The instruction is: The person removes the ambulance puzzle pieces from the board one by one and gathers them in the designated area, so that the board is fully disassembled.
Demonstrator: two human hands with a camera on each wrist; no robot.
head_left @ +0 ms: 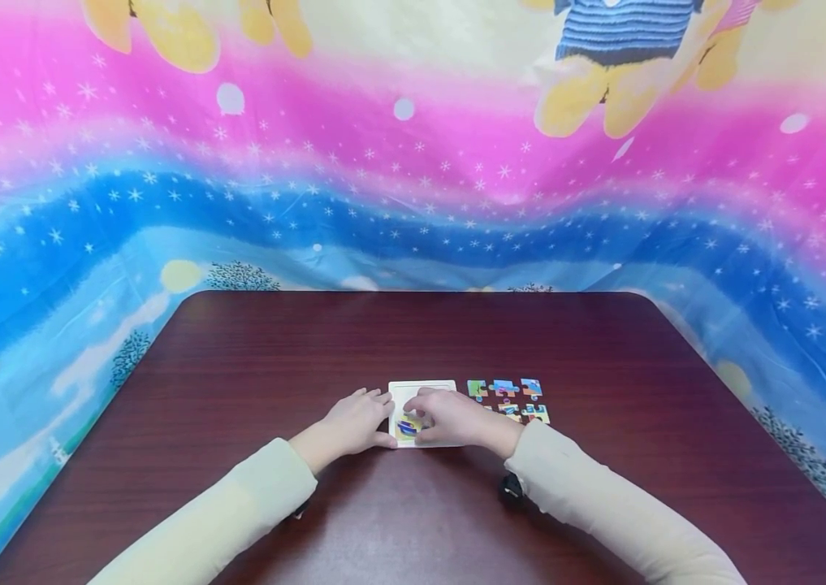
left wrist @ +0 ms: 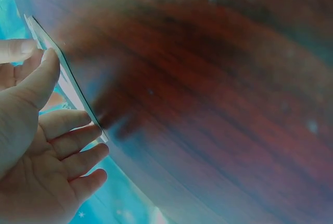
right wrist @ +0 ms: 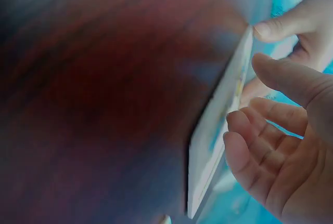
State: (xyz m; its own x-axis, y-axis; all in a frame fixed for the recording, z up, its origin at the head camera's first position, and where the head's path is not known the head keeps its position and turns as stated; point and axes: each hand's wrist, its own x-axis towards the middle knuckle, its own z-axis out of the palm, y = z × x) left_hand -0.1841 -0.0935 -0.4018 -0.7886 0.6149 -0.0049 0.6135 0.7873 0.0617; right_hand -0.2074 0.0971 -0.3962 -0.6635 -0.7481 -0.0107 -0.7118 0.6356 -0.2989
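A white-framed puzzle tray (head_left: pixel 423 384) lies flat on the table, with a yellow and blue picture piece (head_left: pixel 408 426) in its lower left part. My left hand (head_left: pixel 356 421) rests along the tray's left side, thumb by the near corner and fingers spread along the edge. In the left wrist view those fingers (left wrist: pixel 78 140) look fairly straight. Over the tray reaches my right hand (head_left: pixel 452 417), its fingertips around the picture piece. The right wrist view shows a gap between thumb and fingers (right wrist: pixel 239 151), with nothing seen gripped there. Part of the tray is hidden beneath this hand.
Several loose jigsaw pieces (head_left: pixel 504 388) lie in rows right of the tray, some partly covered by the right wrist. The dark wooden table (head_left: pixel 325 341) reaches back to a colourful cloth backdrop (head_left: pixel 413 187).
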